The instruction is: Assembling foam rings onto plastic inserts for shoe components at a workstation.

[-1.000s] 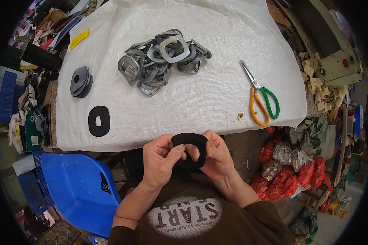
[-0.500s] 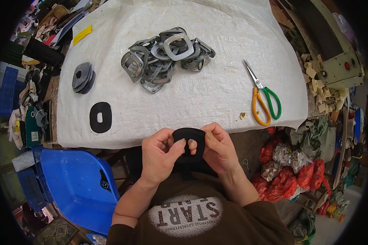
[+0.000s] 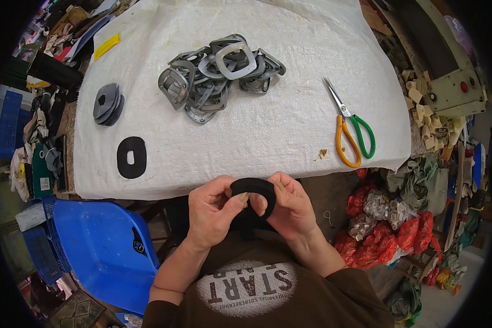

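Just off the table's near edge, a black ring-shaped pad (image 3: 253,186) is bent into an arch between my hands. My left hand (image 3: 213,210) pinches its left side, thumb against the inner edge. On the other side my right hand (image 3: 292,208) grips the pad, with fingertips showing through the opening. A similar flat black pad (image 3: 132,168) with a small oblong hole lies on the table to the left. Behind it is a stack of grey pads (image 3: 109,104). Grey plastic frames (image 3: 206,87) are heaped in the middle of the table.
Scissors (image 3: 346,126) with one orange and one green handle lie at the right on the white sheet (image 3: 279,136). A yellow strip (image 3: 107,46) is at the far left. A blue plastic chair (image 3: 101,251) stands left of me; red bags (image 3: 374,240) are piled on the right.
The black pad has gone from nearly flat to bent in an arch. My hands have shifted slightly downward with it, still gripping both sides.
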### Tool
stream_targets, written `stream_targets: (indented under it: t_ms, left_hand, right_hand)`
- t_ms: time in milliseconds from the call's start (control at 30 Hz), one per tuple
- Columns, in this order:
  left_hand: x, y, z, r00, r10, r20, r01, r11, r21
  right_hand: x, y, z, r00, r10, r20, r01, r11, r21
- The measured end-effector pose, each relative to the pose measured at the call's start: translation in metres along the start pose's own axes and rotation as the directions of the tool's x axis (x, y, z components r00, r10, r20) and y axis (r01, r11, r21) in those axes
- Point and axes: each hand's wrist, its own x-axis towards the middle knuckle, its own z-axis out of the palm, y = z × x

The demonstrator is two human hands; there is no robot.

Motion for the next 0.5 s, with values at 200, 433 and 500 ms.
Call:
stream_targets:
  t_ms: [200, 433, 500]
  left_hand:
    - [0.003, -0.001, -0.004, 0.985, 0.124, 0.118, -0.136, 0.985, 0.104]
    - [0.005, 0.003, -0.006, 0.996, 0.027, 0.089, -0.026, 1.000, -0.008]
    - [0.006, 0.009, -0.003, 0.996, 0.015, 0.085, -0.014, 1.000, -0.011]
  right_hand:
    - [-0.002, 0.007, -0.011, 0.988, 0.049, 0.149, -0.067, 0.991, 0.116]
    - [-0.001, -0.006, 0.003, 1.000, 0.005, 0.004, -0.005, 1.000, -0.026]
    - [-0.002, -0.011, -0.004, 0.996, -0.060, 0.059, 0.066, 0.990, -0.121]
